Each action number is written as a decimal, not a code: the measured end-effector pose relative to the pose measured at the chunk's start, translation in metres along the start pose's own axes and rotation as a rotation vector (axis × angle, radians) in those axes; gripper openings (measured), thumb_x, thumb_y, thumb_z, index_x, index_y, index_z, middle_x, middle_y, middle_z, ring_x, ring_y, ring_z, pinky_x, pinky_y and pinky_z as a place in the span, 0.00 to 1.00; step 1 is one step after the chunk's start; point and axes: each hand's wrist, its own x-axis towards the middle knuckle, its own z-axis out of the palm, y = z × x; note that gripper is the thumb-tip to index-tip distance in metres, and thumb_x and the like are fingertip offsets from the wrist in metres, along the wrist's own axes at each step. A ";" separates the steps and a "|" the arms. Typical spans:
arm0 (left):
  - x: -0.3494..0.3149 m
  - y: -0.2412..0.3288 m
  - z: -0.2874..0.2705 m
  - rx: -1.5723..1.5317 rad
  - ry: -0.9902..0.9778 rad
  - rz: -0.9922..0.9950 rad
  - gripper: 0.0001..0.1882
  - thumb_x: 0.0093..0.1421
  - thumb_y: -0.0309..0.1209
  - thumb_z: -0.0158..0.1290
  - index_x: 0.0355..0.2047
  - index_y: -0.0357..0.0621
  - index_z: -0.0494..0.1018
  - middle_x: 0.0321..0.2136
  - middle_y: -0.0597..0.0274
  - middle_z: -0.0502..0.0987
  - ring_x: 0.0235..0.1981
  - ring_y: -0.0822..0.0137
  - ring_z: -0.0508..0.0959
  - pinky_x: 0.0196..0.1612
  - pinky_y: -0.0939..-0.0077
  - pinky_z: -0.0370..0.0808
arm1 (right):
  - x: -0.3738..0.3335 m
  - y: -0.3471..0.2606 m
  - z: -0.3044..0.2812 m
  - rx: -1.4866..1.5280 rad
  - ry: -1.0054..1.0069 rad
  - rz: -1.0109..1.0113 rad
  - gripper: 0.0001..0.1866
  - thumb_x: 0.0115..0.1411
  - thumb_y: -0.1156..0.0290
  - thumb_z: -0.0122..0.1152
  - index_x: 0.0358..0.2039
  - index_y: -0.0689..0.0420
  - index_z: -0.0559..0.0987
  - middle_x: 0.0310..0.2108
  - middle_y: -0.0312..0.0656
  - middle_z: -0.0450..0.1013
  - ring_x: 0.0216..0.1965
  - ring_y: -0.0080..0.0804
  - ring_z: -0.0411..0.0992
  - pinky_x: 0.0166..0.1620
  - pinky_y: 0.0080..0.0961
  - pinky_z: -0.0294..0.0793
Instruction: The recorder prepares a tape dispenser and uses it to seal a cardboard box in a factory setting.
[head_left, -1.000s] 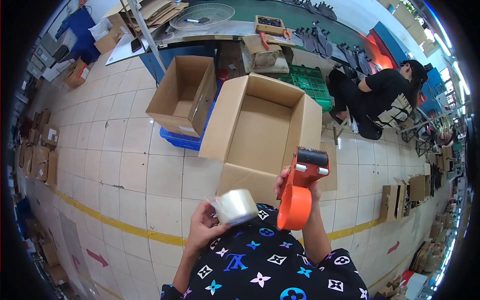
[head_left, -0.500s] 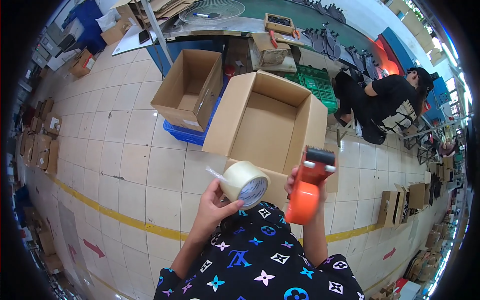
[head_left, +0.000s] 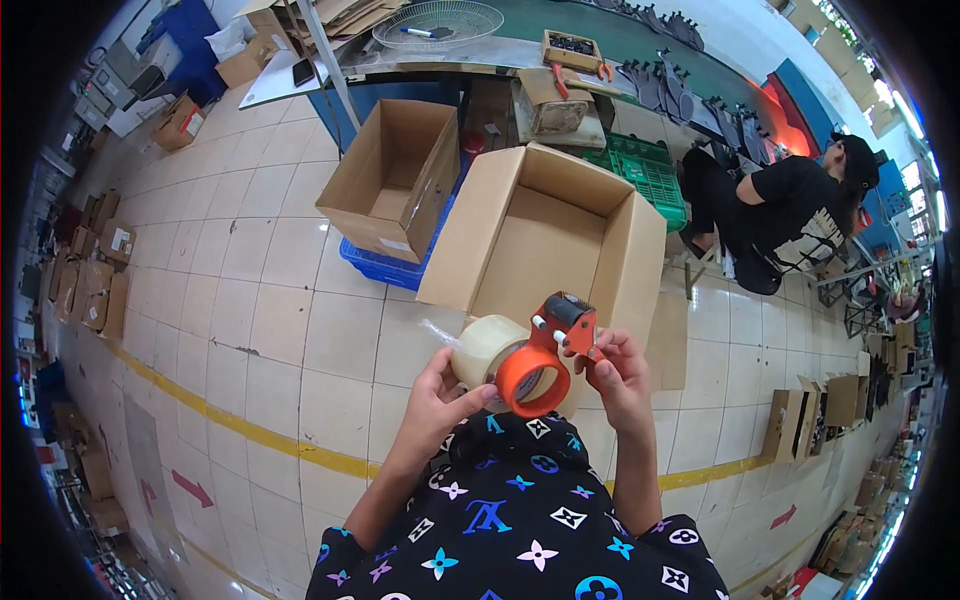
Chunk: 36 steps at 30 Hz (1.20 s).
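My left hand (head_left: 437, 402) grips a wide roll of pale clear packing tape (head_left: 480, 347) with thumb and fingers, and a loose tape end sticks out at its upper left. In my right hand (head_left: 622, 378) is a red-orange tape dispenser (head_left: 511, 376), pinched near its black roller and frame. The dispenser's ring overlaps the right face of the roll; whether the two touch I cannot tell. Just beyond both hands stands an open cardboard box (head_left: 545, 245), its flaps folded outward and its inside bare.
A second open carton (head_left: 375, 215) rests on a blue crate (head_left: 385, 268) at left. Behind are a workbench (head_left: 480, 52) and a green crate (head_left: 645, 170). A seated person in black (head_left: 800, 205) works at the right. More cartons (head_left: 815, 415) line the right side.
My right hand has swung the dispenser left and turned it, bringing its ring up to the tape roll. My left hand still holds the roll. The view has shifted slightly.
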 end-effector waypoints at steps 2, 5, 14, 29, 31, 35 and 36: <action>0.001 0.001 -0.001 -0.034 -0.002 -0.033 0.31 0.56 0.31 0.63 0.56 0.34 0.63 0.50 0.53 0.72 0.52 0.66 0.73 0.57 0.71 0.68 | -0.001 0.004 0.006 0.015 0.013 0.018 0.18 0.67 0.58 0.56 0.48 0.55 0.66 0.43 0.46 0.73 0.42 0.31 0.71 0.43 0.25 0.70; 0.001 -0.001 -0.003 -0.056 -0.013 -0.081 0.31 0.58 0.33 0.62 0.56 0.35 0.62 0.50 0.53 0.72 0.51 0.65 0.74 0.57 0.69 0.70 | 0.001 0.007 0.017 -0.018 0.049 -0.045 0.16 0.68 0.59 0.53 0.49 0.54 0.65 0.43 0.45 0.73 0.37 0.27 0.69 0.40 0.22 0.69; 0.000 -0.028 -0.016 -0.327 -0.051 -0.164 0.35 0.61 0.38 0.58 0.60 0.37 0.53 0.53 0.51 0.69 0.52 0.60 0.76 0.50 0.65 0.79 | 0.004 0.005 0.020 -0.052 -0.015 0.157 0.13 0.69 0.63 0.51 0.48 0.55 0.64 0.40 0.40 0.71 0.34 0.20 0.64 0.38 0.17 0.65; -0.015 -0.024 -0.043 -0.203 -0.069 -0.022 0.38 0.50 0.23 0.61 0.59 0.37 0.55 0.52 0.55 0.66 0.58 0.61 0.68 0.61 0.60 0.67 | 0.017 0.006 -0.003 -0.269 0.381 0.000 0.15 0.69 0.60 0.51 0.49 0.56 0.69 0.32 0.33 0.71 0.28 0.13 0.62 0.30 0.11 0.61; -0.017 -0.016 -0.038 -0.077 -0.084 0.114 0.41 0.46 0.20 0.63 0.58 0.37 0.53 0.54 0.55 0.64 0.58 0.59 0.67 0.61 0.60 0.66 | 0.016 0.010 0.002 -0.267 0.324 0.008 0.14 0.70 0.61 0.51 0.48 0.56 0.69 0.32 0.33 0.70 0.28 0.13 0.61 0.30 0.11 0.61; -0.014 0.002 -0.036 0.592 -0.173 0.554 0.45 0.38 0.25 0.73 0.53 0.45 0.57 0.51 0.53 0.66 0.58 0.59 0.67 0.61 0.63 0.65 | 0.017 0.009 0.016 -0.229 0.312 0.081 0.13 0.69 0.62 0.51 0.48 0.57 0.70 0.32 0.33 0.70 0.29 0.14 0.62 0.30 0.11 0.61; -0.008 0.020 -0.026 0.714 -0.273 0.725 0.38 0.45 0.24 0.68 0.56 0.54 0.61 0.50 0.57 0.67 0.58 0.53 0.68 0.62 0.56 0.66 | 0.017 0.012 0.017 -0.228 0.312 0.078 0.13 0.69 0.62 0.51 0.48 0.57 0.70 0.32 0.33 0.70 0.29 0.14 0.62 0.30 0.11 0.61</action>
